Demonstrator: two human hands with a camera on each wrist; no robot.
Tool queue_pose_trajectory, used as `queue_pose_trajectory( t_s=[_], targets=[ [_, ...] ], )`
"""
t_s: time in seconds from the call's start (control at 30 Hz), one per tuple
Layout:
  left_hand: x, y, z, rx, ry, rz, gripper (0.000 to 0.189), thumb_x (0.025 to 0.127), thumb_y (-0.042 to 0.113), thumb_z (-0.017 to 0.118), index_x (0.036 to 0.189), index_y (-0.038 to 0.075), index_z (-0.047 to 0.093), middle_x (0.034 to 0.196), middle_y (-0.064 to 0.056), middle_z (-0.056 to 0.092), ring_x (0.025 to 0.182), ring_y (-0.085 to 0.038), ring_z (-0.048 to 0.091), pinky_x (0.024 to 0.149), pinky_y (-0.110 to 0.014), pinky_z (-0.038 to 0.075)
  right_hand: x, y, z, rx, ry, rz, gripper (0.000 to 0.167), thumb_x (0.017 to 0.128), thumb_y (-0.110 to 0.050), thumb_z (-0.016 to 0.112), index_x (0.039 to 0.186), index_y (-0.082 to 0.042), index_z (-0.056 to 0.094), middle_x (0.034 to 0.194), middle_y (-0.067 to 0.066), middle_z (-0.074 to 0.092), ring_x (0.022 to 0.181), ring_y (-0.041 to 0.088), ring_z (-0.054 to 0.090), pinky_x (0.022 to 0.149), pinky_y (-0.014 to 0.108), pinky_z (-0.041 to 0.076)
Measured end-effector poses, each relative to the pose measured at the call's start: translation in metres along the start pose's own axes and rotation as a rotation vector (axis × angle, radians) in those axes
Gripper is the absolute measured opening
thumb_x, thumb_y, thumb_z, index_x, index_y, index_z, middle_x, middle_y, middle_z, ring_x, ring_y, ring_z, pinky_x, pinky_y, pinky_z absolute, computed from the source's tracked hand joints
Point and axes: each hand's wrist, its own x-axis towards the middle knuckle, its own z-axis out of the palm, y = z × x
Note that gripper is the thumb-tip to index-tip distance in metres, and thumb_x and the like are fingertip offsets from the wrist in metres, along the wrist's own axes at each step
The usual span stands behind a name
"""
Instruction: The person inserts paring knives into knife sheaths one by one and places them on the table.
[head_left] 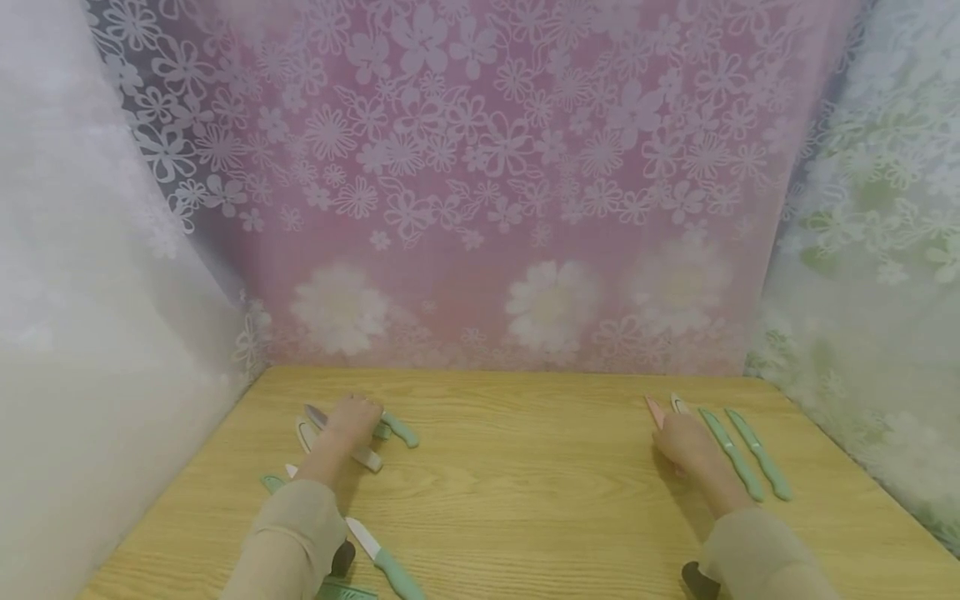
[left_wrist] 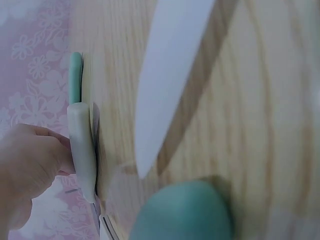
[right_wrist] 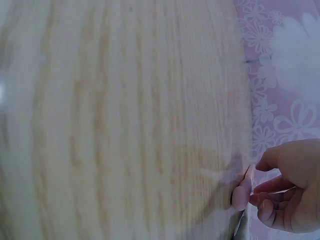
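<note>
My left hand is over a group of knives at the back left. A cream handle and a grey blade show on either side of it, with a green handle to its right. In the left wrist view its fingertips are hidden behind the cream handle, so its grip cannot be made out. My right hand is at the back right, thumb and curled fingers around a small pink knife low on the table. The pink tip shows beyond that hand.
Two green knives lie right of my right hand, near a cream sheath. Another cream sheath and a green sheath lie at left. A white-bladed knife lies near the front. Patterned curtains bound the table.
</note>
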Motion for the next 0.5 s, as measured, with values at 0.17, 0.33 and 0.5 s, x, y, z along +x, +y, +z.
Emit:
queue_pose_trajectory(
  t_s=[0.17, 0.33, 0.5],
  targets=[
    [0.001, -0.004, 0.0, 0.011, 0.009, 0.025, 0.029, 0.075, 0.0, 0.073, 0.102, 0.001, 0.063, 0.104, -0.016, 0.063, 0.103, -0.035, 0.055, 0.1, -0.05, 0.038, -0.003, -0.007, -0.004, 0.031, 0.018, -0.015, 0.044, 0.093, -0.011, 0.044, 0.126, 0.019, 0.039, 0.045, 0.002, 0.043, 0.034, 0.007, 0.037, 0.033, 0.017, 0.037],
    [0.0, -0.006, -0.002, -0.001, 0.016, 0.034, 0.016, 0.076, -0.002, 0.071, 0.09, 0.003, 0.064, 0.097, -0.013, 0.064, 0.099, -0.033, 0.056, 0.097, -0.048, 0.042, -0.001, -0.023, -0.003, 0.02, 0.085, -0.076, 0.056, 0.089, -0.012, 0.046, 0.134, 0.017, 0.029, 0.047, 0.001, 0.039, 0.038, 0.007, 0.027, 0.034, 0.016, 0.03],
    [-0.002, -0.007, -0.008, -0.096, 0.006, -0.005, 0.014, 0.079, 0.004, 0.071, 0.089, 0.005, 0.062, 0.089, -0.009, 0.064, 0.089, -0.03, 0.059, 0.089, -0.045, 0.048, -0.001, -0.047, 0.001, -0.098, 0.199, -0.258, 0.018, 0.089, -0.009, 0.049, 0.08, 0.005, 0.055, 0.058, 0.003, 0.04, 0.047, 0.011, 0.031, 0.041, 0.022, 0.033]
  ],
)
